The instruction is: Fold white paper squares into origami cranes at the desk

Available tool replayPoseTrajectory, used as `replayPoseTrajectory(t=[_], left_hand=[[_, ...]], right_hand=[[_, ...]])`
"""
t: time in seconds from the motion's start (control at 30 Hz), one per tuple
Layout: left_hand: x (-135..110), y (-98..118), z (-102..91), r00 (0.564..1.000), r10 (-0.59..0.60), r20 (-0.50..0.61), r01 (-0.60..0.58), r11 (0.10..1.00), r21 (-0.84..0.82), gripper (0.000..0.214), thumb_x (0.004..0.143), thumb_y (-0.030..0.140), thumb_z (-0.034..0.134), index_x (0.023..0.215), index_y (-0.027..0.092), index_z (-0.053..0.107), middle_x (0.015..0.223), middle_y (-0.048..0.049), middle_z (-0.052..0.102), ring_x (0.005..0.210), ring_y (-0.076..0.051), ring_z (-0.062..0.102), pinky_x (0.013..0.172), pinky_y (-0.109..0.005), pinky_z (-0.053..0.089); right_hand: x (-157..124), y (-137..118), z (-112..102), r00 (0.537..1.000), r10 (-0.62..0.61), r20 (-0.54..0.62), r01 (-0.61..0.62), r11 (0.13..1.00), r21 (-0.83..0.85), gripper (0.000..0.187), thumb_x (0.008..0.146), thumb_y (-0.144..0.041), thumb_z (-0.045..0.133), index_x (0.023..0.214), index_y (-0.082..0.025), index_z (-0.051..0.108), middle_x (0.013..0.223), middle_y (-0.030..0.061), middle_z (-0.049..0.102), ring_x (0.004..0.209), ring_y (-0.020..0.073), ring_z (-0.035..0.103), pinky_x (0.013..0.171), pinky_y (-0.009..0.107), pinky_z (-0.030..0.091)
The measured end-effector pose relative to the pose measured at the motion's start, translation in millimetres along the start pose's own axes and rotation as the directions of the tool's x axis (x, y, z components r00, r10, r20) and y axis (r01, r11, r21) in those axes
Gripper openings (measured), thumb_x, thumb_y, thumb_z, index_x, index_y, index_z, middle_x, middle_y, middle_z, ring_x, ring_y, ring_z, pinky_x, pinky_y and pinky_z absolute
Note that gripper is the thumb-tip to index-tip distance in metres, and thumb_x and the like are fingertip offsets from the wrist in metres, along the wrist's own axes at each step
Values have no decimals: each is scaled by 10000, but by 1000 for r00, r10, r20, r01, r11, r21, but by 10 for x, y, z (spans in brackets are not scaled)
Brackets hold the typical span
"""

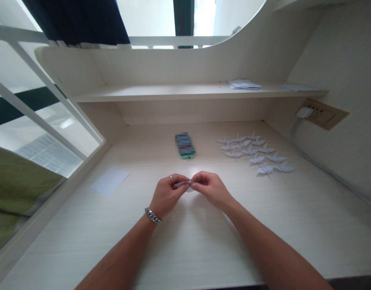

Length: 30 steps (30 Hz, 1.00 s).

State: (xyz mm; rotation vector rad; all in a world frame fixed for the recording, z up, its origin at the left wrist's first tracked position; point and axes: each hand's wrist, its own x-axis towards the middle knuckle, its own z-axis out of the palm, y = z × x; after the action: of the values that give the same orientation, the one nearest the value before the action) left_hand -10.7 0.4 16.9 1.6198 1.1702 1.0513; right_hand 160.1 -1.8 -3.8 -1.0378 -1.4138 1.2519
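My left hand [167, 193] and my right hand [211, 187] meet at the middle of the pale wooden desk [185, 241]. Both pinch a small folded piece of white paper [185, 184] between thumbs and fingertips, a little above the desktop. A ring shows on a left finger and a chain bracelet on the left wrist. Most of the paper is hidden by the fingers.
Several finished white paper cranes [254, 153] lie in rows at the right back. A phone [185, 146] lies behind my hands. A flat white sheet [109, 181] rests at the left. Papers [244, 84] sit on the shelf; a wall socket with plug [316, 113] is at right.
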Motion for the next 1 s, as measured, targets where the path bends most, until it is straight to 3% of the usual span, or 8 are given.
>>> replayPoseTrajectory(t=[0.3,0.6,0.8,1.0], left_hand=[[11,-19,-9,999,-38,23,39,999,-18,123,706,255,724,770,150,727,729,-53,733,667,-166,667,621,-256,525],[27,22,6,983,-183,23,182,943,-279,81,630,184,734,698,145,714,604,-16,682,561,-133,618,553,-245,506],[10,41,8,986,-164,25,164,950,-267,46,647,169,707,688,153,721,618,-12,684,579,-123,610,569,-232,500],[10,45,-9,994,-104,27,107,982,-154,60,665,214,715,688,158,721,650,-25,692,597,-134,607,575,-243,494]], right_hand=[[-8,-10,24,1000,25,-2,-25,1000,4,108,759,-244,672,824,-161,695,722,17,667,655,139,600,622,271,484],[-27,-113,61,993,98,-60,-87,983,159,94,670,-222,719,745,-169,739,659,7,690,586,134,613,565,277,518],[-41,-163,55,987,150,-53,-135,968,212,134,635,-240,757,743,-161,752,667,21,699,617,142,628,582,273,528],[-34,-149,55,973,228,-23,-213,938,273,223,650,-348,779,763,-161,734,711,22,687,661,144,632,599,268,531]])
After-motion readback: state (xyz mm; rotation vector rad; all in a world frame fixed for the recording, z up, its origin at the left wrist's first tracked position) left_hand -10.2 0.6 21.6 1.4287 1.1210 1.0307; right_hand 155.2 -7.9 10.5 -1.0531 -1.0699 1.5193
